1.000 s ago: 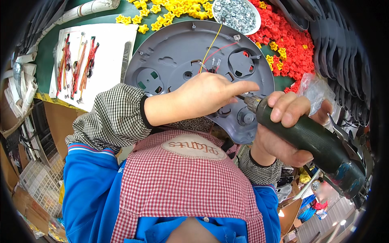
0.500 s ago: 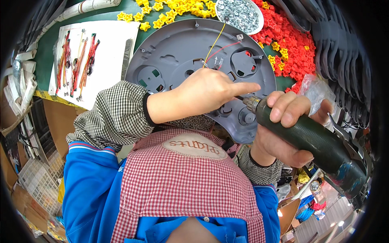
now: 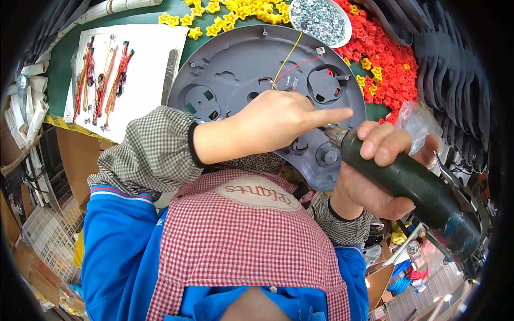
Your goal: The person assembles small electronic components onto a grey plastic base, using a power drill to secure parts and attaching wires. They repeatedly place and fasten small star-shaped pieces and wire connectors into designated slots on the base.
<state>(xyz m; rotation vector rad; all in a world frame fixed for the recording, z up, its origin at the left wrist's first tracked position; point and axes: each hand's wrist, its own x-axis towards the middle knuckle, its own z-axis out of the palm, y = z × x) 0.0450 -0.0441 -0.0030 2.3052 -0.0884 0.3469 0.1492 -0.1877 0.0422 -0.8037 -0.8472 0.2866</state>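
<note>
A wide grey plastic shell [image 3: 227,53], its moulded inner side up, lies in front of me on the table. Over its near part is my left hand [image 3: 276,120], index finger stretched to the right and the other fingers curled under. What they pinch, if anything, is hidden. My right hand [image 3: 369,184] is wrapped round a dark green power screwdriver [image 3: 423,182]. Its metal chuck [image 3: 337,135] points at my left hand, just below the index finger, and the bit's tip is out of sight. A yellow wire [image 3: 289,55] and a red wire [image 3: 300,63] run across the shell.
A white bowl of small metal parts [image 3: 321,22] stands behind the shell. Red plastic pieces [image 3: 393,77] and yellow star-shaped pieces [image 3: 230,16] are heaped around it. Wire bundles [image 3: 101,80] lie on a white sheet [image 3: 147,53] at left. Dark grey mouldings [image 3: 450,80] are stacked at right.
My left index finger reaches slightly further right above the screwdriver's chuck. The screwdriver stays in my right hand, nearly in the same place. The whole scene has shifted slightly in view.
</note>
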